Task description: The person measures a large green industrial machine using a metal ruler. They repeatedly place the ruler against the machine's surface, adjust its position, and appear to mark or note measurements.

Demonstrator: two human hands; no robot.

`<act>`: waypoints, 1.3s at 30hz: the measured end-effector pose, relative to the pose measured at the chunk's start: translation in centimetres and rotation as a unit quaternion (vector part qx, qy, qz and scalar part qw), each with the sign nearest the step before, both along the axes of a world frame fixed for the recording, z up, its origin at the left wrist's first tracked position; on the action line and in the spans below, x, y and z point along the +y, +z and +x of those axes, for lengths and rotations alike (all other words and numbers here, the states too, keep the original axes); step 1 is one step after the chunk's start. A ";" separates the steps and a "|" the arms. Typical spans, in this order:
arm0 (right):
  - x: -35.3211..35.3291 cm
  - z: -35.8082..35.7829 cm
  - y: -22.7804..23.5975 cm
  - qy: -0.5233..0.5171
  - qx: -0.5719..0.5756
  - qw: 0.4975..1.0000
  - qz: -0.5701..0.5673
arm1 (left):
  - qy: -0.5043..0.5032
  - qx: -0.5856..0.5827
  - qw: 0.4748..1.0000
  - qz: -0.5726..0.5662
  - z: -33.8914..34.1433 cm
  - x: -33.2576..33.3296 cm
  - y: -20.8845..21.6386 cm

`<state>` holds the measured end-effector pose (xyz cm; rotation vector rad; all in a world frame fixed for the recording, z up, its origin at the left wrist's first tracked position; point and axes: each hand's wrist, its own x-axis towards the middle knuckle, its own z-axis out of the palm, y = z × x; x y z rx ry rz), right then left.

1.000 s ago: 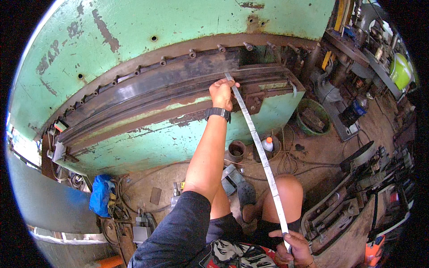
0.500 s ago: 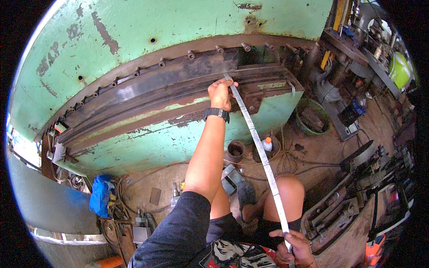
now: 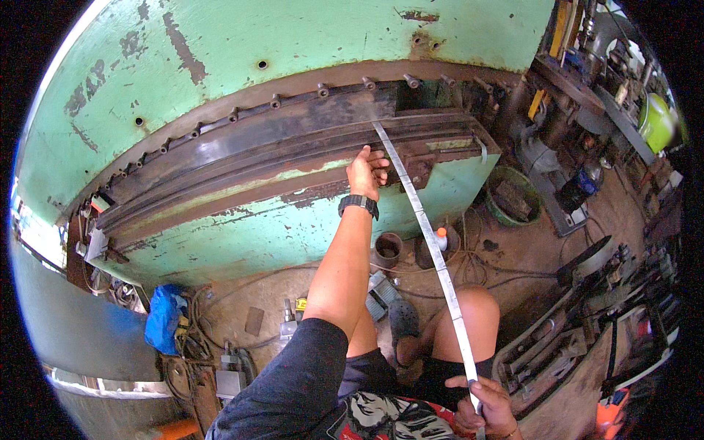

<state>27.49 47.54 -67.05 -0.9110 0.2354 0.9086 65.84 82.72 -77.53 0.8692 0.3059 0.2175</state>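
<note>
A long, narrow, silvery metal strip (image 3: 436, 257) with dark cross marks slants from my lap up to the machine. Its far end rests at the dark die edge of a green press brake (image 3: 315, 198). Down by my lap, my right hand (image 3: 484, 407) is wrapped round the near end, thumb along the strip. My left hand (image 3: 368, 173), a black watch on its wrist, is just left of the strip's far part and apart from it. Its fingers are loosely bent with nothing in them, in front of the brake's lower beam.
Bolts (image 3: 323, 89) line the upper beam. On the floor stand a rusty can (image 3: 387, 248), an orange-capped white bottle (image 3: 441, 236) and a green tub (image 3: 511, 192). Cables (image 3: 506, 270) lie around them. A blue bag (image 3: 167, 320) is at left; metal parts (image 3: 565, 359) crowd the right.
My left hand has let go of the strip's far part and drawn back a little toward me. My right hand keeps its hold; the strip still reaches the machine.
</note>
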 end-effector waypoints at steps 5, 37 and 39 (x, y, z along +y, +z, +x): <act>0.1 0.1 0.2 0.001 -0.024 0.999 -0.032 | 0.016 0.004 1.000 -0.014 -0.3 -0.3 0.8; 7.2 1.6 27.2 0.024 -0.477 0.539 -0.694 | 0.002 -0.046 0.999 -0.023 -0.2 -3.0 2.8; 6.9 2.0 27.1 0.016 -0.480 0.547 -0.686 | 0.002 -0.053 0.998 -0.032 -0.2 -2.6 2.9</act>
